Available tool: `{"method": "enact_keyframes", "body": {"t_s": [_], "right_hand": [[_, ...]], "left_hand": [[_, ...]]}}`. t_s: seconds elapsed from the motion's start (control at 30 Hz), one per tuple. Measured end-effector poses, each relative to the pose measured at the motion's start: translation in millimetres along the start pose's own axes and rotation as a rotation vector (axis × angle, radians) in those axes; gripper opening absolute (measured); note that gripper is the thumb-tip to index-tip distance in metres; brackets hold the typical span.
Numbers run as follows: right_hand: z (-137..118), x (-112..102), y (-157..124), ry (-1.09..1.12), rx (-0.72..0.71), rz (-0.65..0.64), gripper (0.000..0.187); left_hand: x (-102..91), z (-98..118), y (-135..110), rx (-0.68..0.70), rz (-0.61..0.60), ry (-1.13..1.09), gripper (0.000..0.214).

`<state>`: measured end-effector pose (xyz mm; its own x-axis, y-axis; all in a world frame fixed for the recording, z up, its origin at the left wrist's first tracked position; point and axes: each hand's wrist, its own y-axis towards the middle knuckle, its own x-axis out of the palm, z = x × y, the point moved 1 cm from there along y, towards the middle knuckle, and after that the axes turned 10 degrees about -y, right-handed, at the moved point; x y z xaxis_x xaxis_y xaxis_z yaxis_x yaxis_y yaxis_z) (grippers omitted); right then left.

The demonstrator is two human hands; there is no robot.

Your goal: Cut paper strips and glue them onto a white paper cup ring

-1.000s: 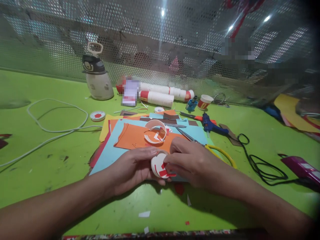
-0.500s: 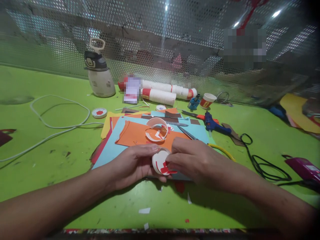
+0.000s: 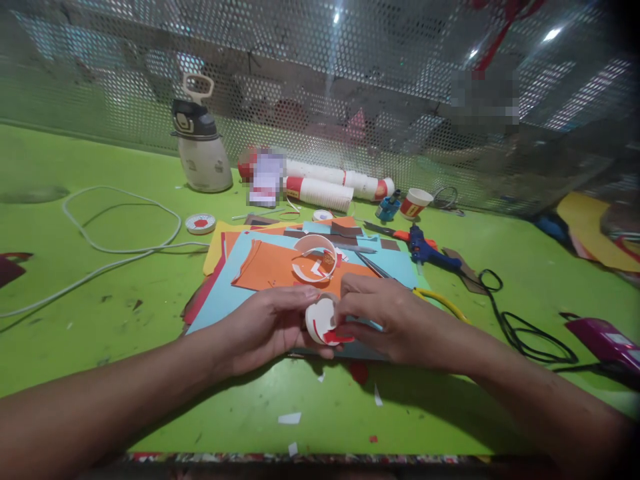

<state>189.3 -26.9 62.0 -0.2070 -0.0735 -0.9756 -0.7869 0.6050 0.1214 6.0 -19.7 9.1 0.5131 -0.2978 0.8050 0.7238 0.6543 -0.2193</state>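
Note:
A shallow white paper cup bottom (image 3: 321, 315) with red paper pieces (image 3: 336, 337) at its lower side is held in my left hand (image 3: 265, 327). The left thumb lies along its upper edge, with the fingers curled beneath. My right hand (image 3: 387, 320) is closed at the cup bottom's right edge, thumb and forefinger pinched beside the red pieces. Its fingertips partly cover that edge. Just beyond my hands, a curled white paper ring (image 3: 303, 270) cut from a cup lies on orange paper (image 3: 265, 270), on top of light blue sheets (image 3: 220, 307).
Scissors with yellow handles (image 3: 443, 303) lie right of the sheets, near a blue glue gun (image 3: 433, 252) and its black cable. Stacked paper cups (image 3: 320, 193), a blue bottle (image 3: 387, 208) and a sprayer (image 3: 204, 157) stand or lie behind. White scraps (image 3: 290, 419) dot the front.
My right fingers have shifted slightly on the cup bottom, and the red pieces show at a different angle. The left hand keeps its hold.

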Motion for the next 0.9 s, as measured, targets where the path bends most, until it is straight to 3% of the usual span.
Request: {"method": "enact_keyframes", "body": {"t_s": [0.13,0.23,0.37,0.43,0.57,0.73,0.9], "right_hand": [[-2.5,-9.0,-2.1,0.027,-0.029,0.027,0.014],[-0.7,-22.4,-7.9,0.082,-0.011,0.149,0.014],[8.8,-33.8,-16.9,0.152,0.209,0.235,0.007],[11.9,-32.1,-18.3,0.204,0.315,0.158,0.007],[8.7,-21.1,-14.5,0.234,0.389,0.025,0.011],[-1.3,-9.1,-9.7,0.219,0.411,0.09,0.01],[-2.0,0.7,-7.2,0.222,0.376,0.139,0.027]], "left_hand": [[0.5,0.6,-0.2,-0.009,-0.011,-0.002,0.021],[0.8,0.7,-0.3,-0.004,-0.001,-0.015,0.024],[0.1,-0.2,0.0,-0.013,0.016,-0.044,0.024],[0.1,-0.6,0.0,-0.008,0.014,-0.038,0.023],[1.3,-1.8,-0.3,-0.002,0.027,-0.002,0.024],[1.0,-4.6,0.1,0.012,0.03,-0.009,0.022],[0.0,-5.9,0.9,0.025,0.02,-0.012,0.021]]}}
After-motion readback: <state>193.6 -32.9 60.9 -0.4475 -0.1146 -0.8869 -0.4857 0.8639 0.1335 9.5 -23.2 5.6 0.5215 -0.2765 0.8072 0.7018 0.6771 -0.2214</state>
